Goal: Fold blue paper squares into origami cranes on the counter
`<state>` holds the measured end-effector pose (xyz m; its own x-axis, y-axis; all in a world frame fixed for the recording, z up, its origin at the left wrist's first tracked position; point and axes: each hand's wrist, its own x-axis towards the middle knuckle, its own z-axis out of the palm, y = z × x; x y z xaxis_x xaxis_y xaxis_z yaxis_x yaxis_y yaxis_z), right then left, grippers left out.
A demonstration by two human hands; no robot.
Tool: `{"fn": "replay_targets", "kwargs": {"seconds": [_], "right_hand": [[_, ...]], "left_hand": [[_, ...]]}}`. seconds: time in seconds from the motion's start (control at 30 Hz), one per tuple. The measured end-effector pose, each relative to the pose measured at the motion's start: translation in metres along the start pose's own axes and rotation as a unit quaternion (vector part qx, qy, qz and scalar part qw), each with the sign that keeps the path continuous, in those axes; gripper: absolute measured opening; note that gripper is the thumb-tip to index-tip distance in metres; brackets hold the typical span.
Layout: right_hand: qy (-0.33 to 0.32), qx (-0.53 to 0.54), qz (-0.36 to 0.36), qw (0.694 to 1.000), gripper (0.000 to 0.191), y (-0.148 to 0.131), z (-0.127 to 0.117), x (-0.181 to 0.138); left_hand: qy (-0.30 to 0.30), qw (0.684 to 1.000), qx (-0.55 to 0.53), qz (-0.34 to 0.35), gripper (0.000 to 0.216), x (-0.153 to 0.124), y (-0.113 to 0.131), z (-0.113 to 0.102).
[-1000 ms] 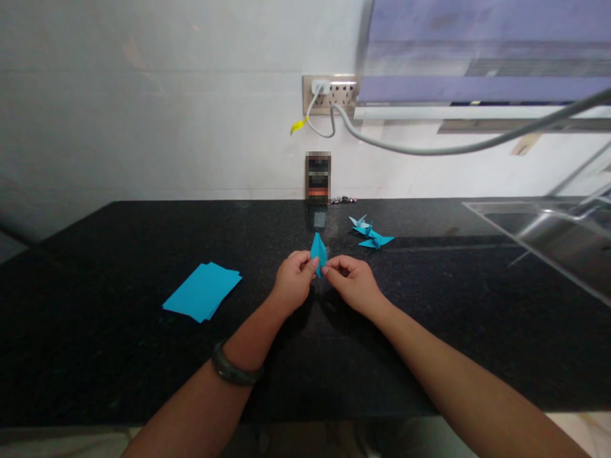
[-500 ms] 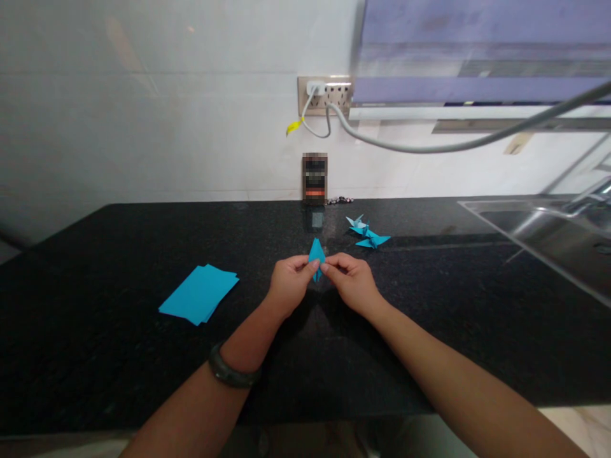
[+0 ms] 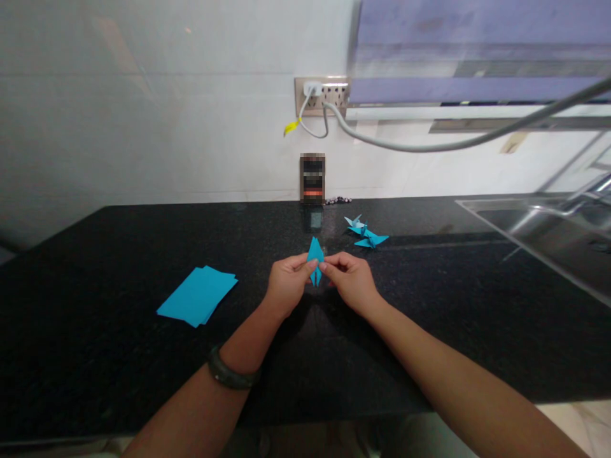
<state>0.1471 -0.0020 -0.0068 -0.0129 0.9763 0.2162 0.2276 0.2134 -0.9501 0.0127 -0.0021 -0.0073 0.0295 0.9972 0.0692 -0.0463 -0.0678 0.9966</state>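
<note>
A small piece of folded blue paper, a narrow diamond with a split lower end, is held above the counter between both hands. My left hand pinches its left side, thumb on the front. On the right edge, the thumb and fingertips of my right hand close on the same paper. Fingers behind it are partly hidden. Several folded paper cranes in blue and paler blue sit beyond my right hand. To the left of my left hand lies a stack of blue paper sheets.
The black speckled counter runs back to a white wall. A phone-like object, blurred out, leans there beside a beaded chain. A metal sink is at the right. A grey cable hangs from the wall socket.
The folded paper's lower end now shows two separate points, a little further down than before. Both hands keep their pinch with hardly any movement. The view has shifted slightly.
</note>
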Motion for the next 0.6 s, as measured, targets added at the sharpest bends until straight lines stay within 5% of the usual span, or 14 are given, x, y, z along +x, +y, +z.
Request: {"fn": "replay_targets", "kwargs": {"seconds": [0.6], "right_hand": [[-0.093, 0.083, 0.053, 0.991, 0.021, -0.0008, -0.0082, 0.0044]], "left_hand": [[-0.041, 0.993, -0.06, -0.09, 0.029, -0.0024, 0.0016, 0.0009]]}}
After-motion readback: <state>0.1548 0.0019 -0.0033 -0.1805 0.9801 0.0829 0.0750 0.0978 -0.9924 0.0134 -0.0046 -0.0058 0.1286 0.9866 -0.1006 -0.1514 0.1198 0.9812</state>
